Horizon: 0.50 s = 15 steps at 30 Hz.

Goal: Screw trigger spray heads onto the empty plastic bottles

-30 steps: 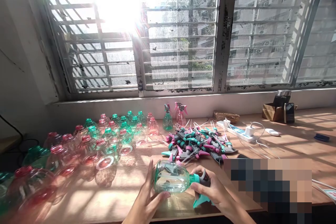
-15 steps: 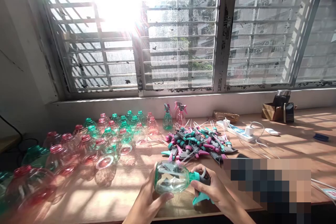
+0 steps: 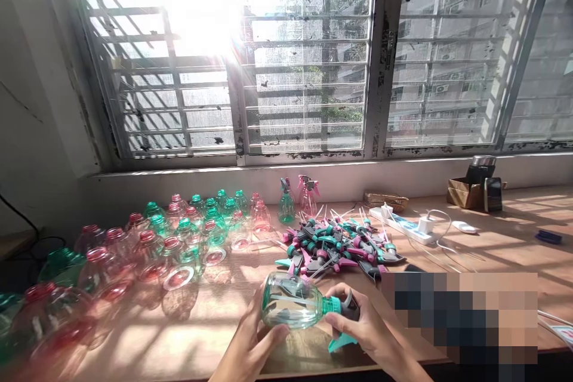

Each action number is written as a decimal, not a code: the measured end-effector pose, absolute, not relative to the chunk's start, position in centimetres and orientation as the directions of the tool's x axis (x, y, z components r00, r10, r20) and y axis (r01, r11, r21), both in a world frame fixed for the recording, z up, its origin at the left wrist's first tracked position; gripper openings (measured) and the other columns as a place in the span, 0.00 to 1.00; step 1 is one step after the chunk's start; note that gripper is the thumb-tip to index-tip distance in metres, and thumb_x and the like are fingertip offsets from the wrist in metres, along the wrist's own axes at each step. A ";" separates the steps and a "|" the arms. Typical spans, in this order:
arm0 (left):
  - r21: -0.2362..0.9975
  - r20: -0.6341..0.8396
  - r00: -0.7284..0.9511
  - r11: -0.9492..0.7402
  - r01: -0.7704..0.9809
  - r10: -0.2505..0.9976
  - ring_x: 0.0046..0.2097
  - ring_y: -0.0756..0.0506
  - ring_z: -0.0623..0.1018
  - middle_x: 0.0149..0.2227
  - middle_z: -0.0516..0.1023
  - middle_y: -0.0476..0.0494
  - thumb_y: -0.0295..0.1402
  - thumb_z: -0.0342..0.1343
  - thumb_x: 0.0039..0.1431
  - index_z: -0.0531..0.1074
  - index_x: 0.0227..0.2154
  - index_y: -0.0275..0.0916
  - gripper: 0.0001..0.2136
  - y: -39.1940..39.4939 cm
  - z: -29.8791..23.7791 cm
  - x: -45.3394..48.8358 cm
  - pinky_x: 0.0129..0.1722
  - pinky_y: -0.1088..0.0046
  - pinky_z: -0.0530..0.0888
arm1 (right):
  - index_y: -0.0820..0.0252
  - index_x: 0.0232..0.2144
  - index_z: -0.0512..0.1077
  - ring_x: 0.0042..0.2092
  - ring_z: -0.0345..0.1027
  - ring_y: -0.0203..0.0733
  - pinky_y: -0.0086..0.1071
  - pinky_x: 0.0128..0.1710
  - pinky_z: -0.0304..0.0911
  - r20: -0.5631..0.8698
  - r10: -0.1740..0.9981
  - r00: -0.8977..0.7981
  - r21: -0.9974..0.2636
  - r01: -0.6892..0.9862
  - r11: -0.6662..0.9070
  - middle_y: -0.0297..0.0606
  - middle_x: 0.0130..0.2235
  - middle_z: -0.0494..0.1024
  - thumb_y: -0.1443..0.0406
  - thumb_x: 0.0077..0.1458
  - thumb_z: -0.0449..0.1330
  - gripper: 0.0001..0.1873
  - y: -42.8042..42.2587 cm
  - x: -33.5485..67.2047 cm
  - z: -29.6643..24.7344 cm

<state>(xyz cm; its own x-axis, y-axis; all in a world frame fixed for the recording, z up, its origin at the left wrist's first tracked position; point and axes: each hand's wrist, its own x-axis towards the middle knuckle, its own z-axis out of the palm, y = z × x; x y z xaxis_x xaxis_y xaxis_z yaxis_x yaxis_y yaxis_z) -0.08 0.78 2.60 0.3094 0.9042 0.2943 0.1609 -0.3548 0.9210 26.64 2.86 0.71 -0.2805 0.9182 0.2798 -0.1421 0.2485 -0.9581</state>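
A clear green-tinted spray bottle [image 3: 293, 304] lies sideways above the table's near edge, its neck pointing right. My left hand [image 3: 257, 331] is closed around its base end, thumb along the lower side. A grey and teal trigger sprayer head [image 3: 342, 310] sits at the bottle's neck, and a straw shows inside the bottle. My right hand [image 3: 364, 319] grips this head at the teal collar, with thumb and fingers around it. Just beyond the bottle lies a heap of pink, teal and grey sprayer heads [image 3: 333, 245].
Rows of red and green bottles without heads [image 3: 147, 256] stand at left. Two bottles with heads [image 3: 308, 197] stand by the wall. At right are a power strip [image 3: 407, 225] with cables, a cardboard box [image 3: 463, 192] and a blue object [image 3: 548, 237]. A pixelated patch covers the lower right.
The bottle and both hands have hardly moved; the bottle's base end has shifted slightly left. My left thumb has slid a little to the left along the bottle.
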 end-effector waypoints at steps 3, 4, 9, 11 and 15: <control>0.939 0.290 0.281 -0.329 0.102 0.915 0.70 0.29 0.65 0.72 0.63 0.42 0.45 0.63 0.66 0.59 0.71 0.53 0.33 0.9 2.4 0.1 0.64 0.57 0.73 | 0.58 0.39 0.72 0.24 0.72 0.37 0.28 0.26 0.65 0.266 0.922 -0.280 -0.961 -0.158 0.229 0.27 0.25 0.75 0.49 0.52 0.73 0.23 3.1 26.7 0.7; 0.943 0.286 0.272 -0.320 0.092 0.919 0.70 0.28 0.66 0.73 0.61 0.42 0.45 0.64 0.64 0.58 0.71 0.54 0.35 1.0 2.0 0.0 0.63 0.57 0.75 | 0.58 0.40 0.72 0.24 0.73 0.38 0.28 0.25 0.65 0.257 0.925 -0.281 -0.961 -0.172 0.215 0.28 0.25 0.76 0.49 0.53 0.73 0.24 3.2 26.8 0.7; 0.921 0.317 0.228 -0.357 0.158 0.920 0.72 0.31 0.62 0.76 0.54 0.42 0.46 0.60 0.67 0.44 0.74 0.57 0.40 1.3 0.3 -0.4 0.66 0.57 0.70 | 0.59 0.39 0.72 0.24 0.74 0.39 0.29 0.25 0.66 0.234 0.932 -0.278 -0.961 -0.210 0.179 0.29 0.25 0.77 0.48 0.52 0.73 0.25 3.4 26.9 0.7; 0.928 0.292 0.292 -0.343 0.145 0.911 0.70 0.31 0.66 0.75 0.58 0.40 0.46 0.62 0.66 0.40 0.75 0.56 0.43 1.2 0.6 -0.3 0.65 0.57 0.71 | 0.59 0.39 0.72 0.24 0.73 0.38 0.28 0.25 0.66 0.241 0.929 -0.281 -0.963 -0.190 0.192 0.29 0.24 0.77 0.48 0.52 0.73 0.25 3.2 26.9 0.7; 0.952 0.252 0.294 -0.290 0.094 0.922 0.65 0.31 0.73 0.70 0.68 0.41 0.43 0.66 0.64 0.52 0.73 0.54 0.39 0.9 2.0 0.0 0.61 0.59 0.76 | 0.58 0.39 0.72 0.24 0.71 0.37 0.28 0.26 0.66 0.262 0.924 -0.278 -0.961 -0.161 0.224 0.27 0.23 0.76 0.49 0.52 0.74 0.24 2.8 26.7 1.0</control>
<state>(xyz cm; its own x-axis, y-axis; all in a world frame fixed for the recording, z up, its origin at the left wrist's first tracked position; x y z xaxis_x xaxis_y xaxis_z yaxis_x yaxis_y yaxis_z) 0.00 0.91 2.00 0.2935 0.9221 0.2521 0.0941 -0.2904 0.9523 26.72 2.79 0.98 -0.2781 0.9240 0.2623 -0.1610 0.2244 -0.9611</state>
